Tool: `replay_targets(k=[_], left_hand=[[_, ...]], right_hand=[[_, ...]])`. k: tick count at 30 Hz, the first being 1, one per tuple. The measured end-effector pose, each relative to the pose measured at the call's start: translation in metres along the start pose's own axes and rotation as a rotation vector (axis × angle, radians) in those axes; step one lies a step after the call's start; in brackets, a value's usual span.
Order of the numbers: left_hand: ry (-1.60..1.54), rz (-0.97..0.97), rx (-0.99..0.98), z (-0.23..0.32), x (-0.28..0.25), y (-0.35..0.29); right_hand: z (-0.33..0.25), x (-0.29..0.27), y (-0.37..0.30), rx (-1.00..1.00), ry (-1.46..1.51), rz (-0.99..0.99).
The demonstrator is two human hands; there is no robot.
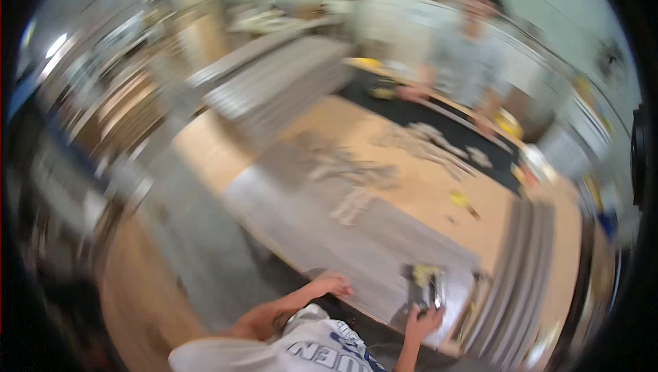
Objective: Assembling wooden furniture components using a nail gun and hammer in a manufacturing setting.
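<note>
My left hand (pixel 334 283) rests on the near edge of the grey sheet (pixel 322 224), fingers laid flat as far as the blur lets me tell. My right hand (pixel 423 320) reaches at a dark tool with a yellow top (pixel 425 283) standing on that sheet's right corner; I cannot tell whether it is gripped. I judge I'm steadying the sheet and taking up the tool; next calls for a firm hold. Beyond lie pale scattered pieces (pixel 425 144) on the wooden table (pixel 425 194), and a person (pixel 466 63) opposite.
</note>
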State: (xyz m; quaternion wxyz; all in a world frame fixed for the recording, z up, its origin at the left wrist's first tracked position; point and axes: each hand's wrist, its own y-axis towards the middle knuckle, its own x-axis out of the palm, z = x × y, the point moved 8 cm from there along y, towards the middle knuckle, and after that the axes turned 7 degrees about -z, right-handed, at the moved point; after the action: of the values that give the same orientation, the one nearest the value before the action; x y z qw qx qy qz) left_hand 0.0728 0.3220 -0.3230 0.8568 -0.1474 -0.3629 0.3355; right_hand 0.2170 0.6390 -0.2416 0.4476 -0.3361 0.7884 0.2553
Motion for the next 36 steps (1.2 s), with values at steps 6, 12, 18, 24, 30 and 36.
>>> replay_targets(k=[6, 12, 18, 24, 30, 36], left_hand=[[-0.083, -0.16, 0.088, -0.023, -0.005, 0.059], [0.367, -0.033, 0.294, 0.01, -0.021, 0.035], [-0.096, 0.368, 0.47, 0.09, -0.094, -0.011], [-0.135, 0.416, 0.532, 0.099, -0.126, -0.005], [-0.04, 0.424, 0.35, 0.104, -0.121, 0.003], [-0.061, 0.411, 0.375, 0.103, -0.122, 0.007]], right_hand=[[-0.115, -0.02, -0.015, -0.614, -0.079, 0.236], [-0.184, 0.048, 0.0, -0.954, -0.048, 0.039], [-0.23, 0.081, 0.003, -1.046, -0.014, 0.004], [-0.267, 0.104, 0.015, -1.082, 0.007, 0.011], [-0.277, 0.112, 0.021, -1.087, -0.005, 0.006], [-0.285, 0.116, 0.016, -1.102, 0.002, -0.009]])
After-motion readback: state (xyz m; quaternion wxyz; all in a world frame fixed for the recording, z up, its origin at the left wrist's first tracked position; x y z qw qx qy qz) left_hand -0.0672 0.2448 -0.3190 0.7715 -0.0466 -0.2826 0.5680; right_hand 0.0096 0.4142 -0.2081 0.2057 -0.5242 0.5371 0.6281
